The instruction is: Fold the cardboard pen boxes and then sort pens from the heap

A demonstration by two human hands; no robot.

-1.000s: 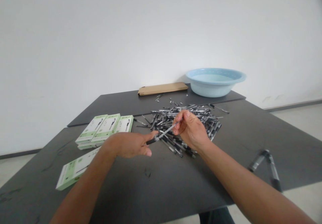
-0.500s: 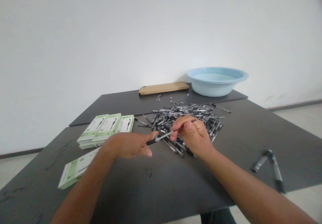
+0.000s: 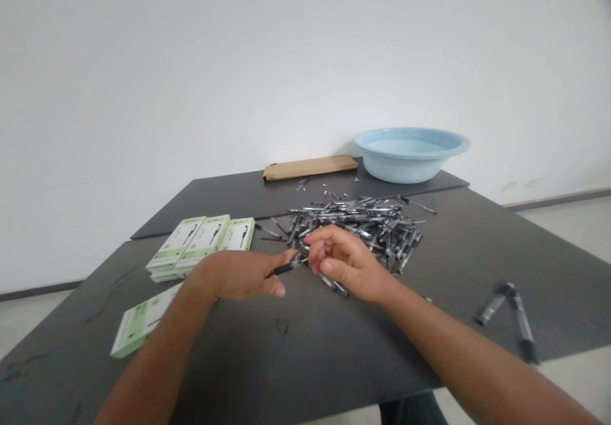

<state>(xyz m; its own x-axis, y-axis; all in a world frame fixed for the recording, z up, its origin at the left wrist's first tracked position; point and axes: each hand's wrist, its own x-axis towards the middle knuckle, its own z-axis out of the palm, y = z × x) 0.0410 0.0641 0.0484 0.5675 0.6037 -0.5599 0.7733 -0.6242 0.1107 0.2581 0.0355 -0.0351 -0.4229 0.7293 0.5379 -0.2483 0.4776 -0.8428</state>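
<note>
My left hand (image 3: 255, 275) grips a pen (image 3: 283, 268) between thumb and fingers, its black grip section near the thumb and its clear end pointing right. My right hand (image 3: 346, 261) is just right of the pen's end, fingers loosely curled and thumb apart from them, with nothing visible in it. Whether its fingertips touch the pen I cannot tell. Behind and under my right hand lies a heap of clear and black pens (image 3: 363, 212).
White-and-green pen boxes (image 3: 203, 243) are stacked at left; another box (image 3: 138, 323) lies nearer, partly behind my left forearm. At the back are a flat cardboard piece (image 3: 310, 168) and a blue basin (image 3: 405, 164). Two joined pen-like pieces (image 3: 520, 317) lie at right.
The thin dark refill between my hands has slid into the pen and is no longer seen. My right hand has moved left towards the pen's end, its thumb now off its fingers.
</note>
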